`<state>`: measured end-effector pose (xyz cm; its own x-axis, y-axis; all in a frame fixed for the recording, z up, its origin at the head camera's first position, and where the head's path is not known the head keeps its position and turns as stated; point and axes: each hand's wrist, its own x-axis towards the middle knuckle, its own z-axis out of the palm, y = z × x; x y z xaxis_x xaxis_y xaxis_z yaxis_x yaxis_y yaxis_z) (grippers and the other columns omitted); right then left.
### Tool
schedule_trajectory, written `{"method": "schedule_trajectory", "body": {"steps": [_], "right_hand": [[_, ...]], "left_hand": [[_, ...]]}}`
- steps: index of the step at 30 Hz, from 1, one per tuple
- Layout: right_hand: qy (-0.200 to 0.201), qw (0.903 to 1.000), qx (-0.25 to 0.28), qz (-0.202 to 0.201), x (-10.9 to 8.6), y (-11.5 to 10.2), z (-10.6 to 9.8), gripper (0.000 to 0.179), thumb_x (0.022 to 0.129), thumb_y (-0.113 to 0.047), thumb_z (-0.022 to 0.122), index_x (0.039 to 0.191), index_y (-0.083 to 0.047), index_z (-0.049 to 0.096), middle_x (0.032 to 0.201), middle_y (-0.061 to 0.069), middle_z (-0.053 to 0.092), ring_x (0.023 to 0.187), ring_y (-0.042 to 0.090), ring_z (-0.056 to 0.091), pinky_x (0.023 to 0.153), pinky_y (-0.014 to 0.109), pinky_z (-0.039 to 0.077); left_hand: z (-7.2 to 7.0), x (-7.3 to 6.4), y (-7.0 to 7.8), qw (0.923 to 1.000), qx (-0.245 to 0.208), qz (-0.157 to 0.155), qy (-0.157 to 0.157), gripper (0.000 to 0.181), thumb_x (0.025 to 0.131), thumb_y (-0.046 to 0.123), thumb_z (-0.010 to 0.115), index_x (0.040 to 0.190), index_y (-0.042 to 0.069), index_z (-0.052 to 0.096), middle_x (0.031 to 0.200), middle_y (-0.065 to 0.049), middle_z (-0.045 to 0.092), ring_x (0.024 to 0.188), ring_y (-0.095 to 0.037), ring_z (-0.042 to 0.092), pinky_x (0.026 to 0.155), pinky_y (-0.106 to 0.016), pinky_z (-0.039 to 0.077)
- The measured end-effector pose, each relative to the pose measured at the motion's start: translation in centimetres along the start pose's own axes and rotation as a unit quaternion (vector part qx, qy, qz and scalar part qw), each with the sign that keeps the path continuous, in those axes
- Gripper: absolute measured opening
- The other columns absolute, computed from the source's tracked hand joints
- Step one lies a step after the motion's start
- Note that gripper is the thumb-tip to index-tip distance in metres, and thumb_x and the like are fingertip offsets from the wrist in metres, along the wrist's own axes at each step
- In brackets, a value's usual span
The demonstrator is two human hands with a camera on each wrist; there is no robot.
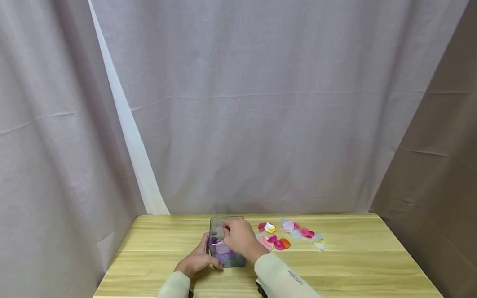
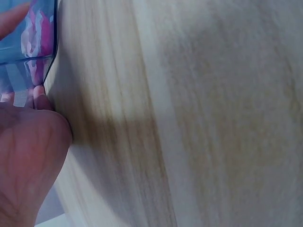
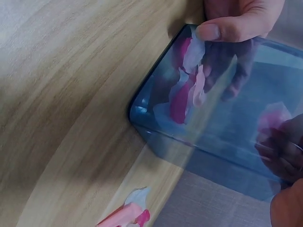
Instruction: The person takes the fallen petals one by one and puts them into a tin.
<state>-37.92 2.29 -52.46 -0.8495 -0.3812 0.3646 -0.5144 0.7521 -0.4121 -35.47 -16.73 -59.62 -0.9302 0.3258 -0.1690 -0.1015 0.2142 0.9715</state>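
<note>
Two grips share one vessel: my left grip (image 1: pixel 199 257) clasps a translucent blue-grey container (image 1: pixel 236 260) on the tabletop (image 1: pixel 361 272), while my right grip (image 1: pixel 239 237) works at its far end. Left grip: thumb laid against the near corner, fingers bent around the side. Right grip: fingers curled and, as seen through the wall in the right wrist view, apparently pinching a pale pink petal (image 3: pixel 274 115); the contact is dim, and I cannot tell whether other petals are caught with it. Magenta petals (image 3: pixel 179 106) and whitish ones lie inside, near the end under my left thumb. To the right of the container, loose petals (image 1: pixel 273 244) are scattered on the tabletop, an orange petal (image 1: pixel 285 243) among them.

Handling, as I judge it: the petals should be almost weightless, limp and easily creased, prone to cling together or slip; each is best taken by one raised edge, with light fingertip pressure. The container looks stiff, smooth and probably light, hence liable to skid; I would hold it by opposite walls low down, leaving the mouth free. Whether it stands level or tilts, I cannot tell.
</note>
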Motion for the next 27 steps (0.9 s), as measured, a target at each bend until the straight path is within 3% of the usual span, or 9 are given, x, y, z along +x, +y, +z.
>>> {"method": "schedule_trajectory", "body": {"steps": [5,12,27], "right_hand": [[-0.011,0.9995,-0.031,-0.005,0.12,-0.12,0.05,0.014,0.097,-0.012,0.065,0.095,-0.013,0.078,0.086,-0.004,0.075,0.074,0.009,0.061,0.069,0.027,0.054],[-0.040,0.9970,-0.062,-0.024,-0.09,-0.18,-0.11,0.020,0.097,-0.011,0.060,0.103,-0.013,0.079,0.101,0.000,0.081,0.093,0.020,0.077,0.083,0.037,0.064],[-0.042,0.9969,-0.065,-0.012,-0.15,-0.29,-0.09,0.020,0.098,-0.011,0.060,0.103,-0.014,0.078,0.100,0.000,0.081,0.091,0.018,0.075,0.081,0.036,0.062]], "left_hand": [[-0.03,0.01,-0.08,1.0000,-0.001,0.004,-0.004,0.108,0.068,0.001,0.087,0.157,0.016,0.028,0.153,-0.017,0.051,0.141,-0.037,0.046,0.128,-0.076,0.010],[-0.05,0.23,-0.30,1.0000,-0.001,0.008,-0.003,0.109,0.066,0.000,0.086,0.157,0.014,0.027,0.147,-0.015,0.057,0.136,-0.034,0.051,0.128,-0.076,0.011],[-0.07,0.22,-0.32,1.0000,0.006,0.001,-0.002,0.109,0.067,0.000,0.086,0.157,0.016,0.029,0.152,-0.016,0.051,0.140,-0.037,0.046,0.127,-0.077,0.009]]}}
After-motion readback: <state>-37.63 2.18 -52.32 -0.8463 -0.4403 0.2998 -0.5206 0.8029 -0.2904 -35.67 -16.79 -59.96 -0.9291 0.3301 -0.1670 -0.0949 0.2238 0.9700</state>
